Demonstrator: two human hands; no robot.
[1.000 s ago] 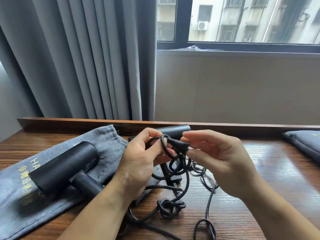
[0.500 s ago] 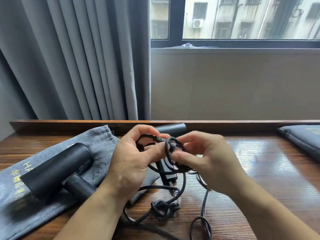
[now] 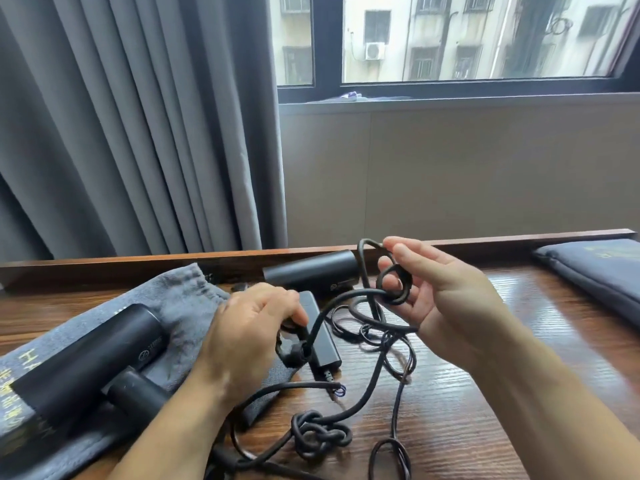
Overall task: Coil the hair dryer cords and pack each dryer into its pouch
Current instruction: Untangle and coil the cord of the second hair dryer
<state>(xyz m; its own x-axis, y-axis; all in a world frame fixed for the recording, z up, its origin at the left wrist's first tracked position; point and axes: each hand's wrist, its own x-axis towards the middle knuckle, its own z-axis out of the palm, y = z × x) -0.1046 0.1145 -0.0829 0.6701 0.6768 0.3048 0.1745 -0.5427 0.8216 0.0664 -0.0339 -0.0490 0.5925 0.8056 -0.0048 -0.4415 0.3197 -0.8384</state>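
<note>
Cord: knotted at 6 o'clock, uncoiled. Your right hand, 3 o'clock, pinches a raised loop. Your left hand, 9 o'clock, grips a tangle, likely to pull it apart. Dryer: 8 o'clock, lying on pouch, unpacked.

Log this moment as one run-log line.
left hand: grips cord | right hand: pinches raised loop | knot: on table | near dryer: on grey pouch, unpacked
</note>
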